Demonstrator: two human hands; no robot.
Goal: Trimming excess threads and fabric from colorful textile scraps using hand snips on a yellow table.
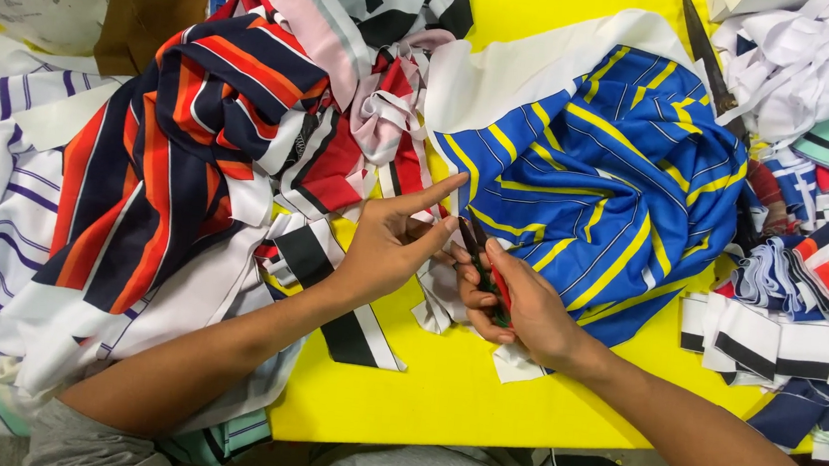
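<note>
Right now the right hand (518, 307) is clenched around small thread snips (480, 259), blades pointing up toward the edge of the blue fabric with yellow stripes (618, 191) lying on the yellow worktop (451, 386). The left hand (394, 241) grasps nothing; its forefinger stretches out onto the same fabric edge, just beside the blade tips. That closeness is the likely risk: a hurried snip could nick the fingertip or cut into the cloth itself. The navy and orange striped fabric (173, 142) piled alongside could also slide into the cut.
</note>
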